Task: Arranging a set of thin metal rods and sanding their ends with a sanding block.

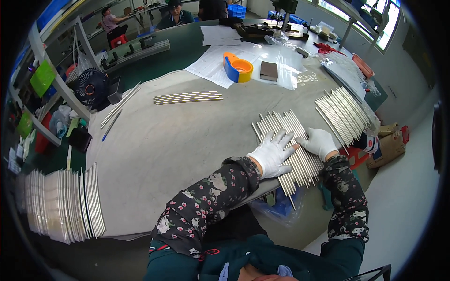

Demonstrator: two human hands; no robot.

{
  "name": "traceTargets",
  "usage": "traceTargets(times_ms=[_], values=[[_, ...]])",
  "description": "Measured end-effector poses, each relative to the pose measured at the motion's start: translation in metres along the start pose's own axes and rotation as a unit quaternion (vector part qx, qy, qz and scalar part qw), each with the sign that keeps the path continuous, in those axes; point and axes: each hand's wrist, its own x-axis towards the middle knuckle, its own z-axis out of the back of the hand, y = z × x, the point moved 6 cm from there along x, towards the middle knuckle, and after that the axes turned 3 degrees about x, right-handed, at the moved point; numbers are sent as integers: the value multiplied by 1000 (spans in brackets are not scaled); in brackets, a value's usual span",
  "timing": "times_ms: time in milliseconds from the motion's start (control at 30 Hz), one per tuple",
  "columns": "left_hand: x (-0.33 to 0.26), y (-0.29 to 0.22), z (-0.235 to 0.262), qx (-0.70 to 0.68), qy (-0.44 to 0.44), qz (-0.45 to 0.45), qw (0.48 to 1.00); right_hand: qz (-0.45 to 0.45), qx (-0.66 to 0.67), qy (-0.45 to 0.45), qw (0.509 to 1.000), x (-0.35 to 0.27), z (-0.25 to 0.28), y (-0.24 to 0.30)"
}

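Observation:
A layer of thin silvery metal rods [300, 164] lies side by side at the table's front right edge, some ends sticking out unevenly. My left hand [272, 154], in a white glove, lies on the rods' left side with its fingers spread; one fingertip is bare. Against the right side of the same rods rests my gloved right hand [319, 143]. Its thumb side points left, but the other fingers are bent down and mostly hidden. Beyond it, a second group of rods [342, 116] lies at the right edge of the table.
Several rods [187, 97] lie mid-table, with others [119, 105] and a pen [111, 125] to the left. A plastic-wrapped rod stack [65, 203] sits at the front left. Farther back are a fan [91, 87], an orange-and-blue tape dispenser [238, 68] and a brown block [268, 71].

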Motion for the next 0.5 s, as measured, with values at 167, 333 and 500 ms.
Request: traceTargets(times_ms=[167,333,500], values=[[-49,6,21,48,44,-8,998,35,6,22,999,-22,4,56],[-84,17,41,40,58,-4,997,81,37,26,996,-34,1,107],[-151,22,70,41,45,4,998,150,74,12,986,-55,4,163]])
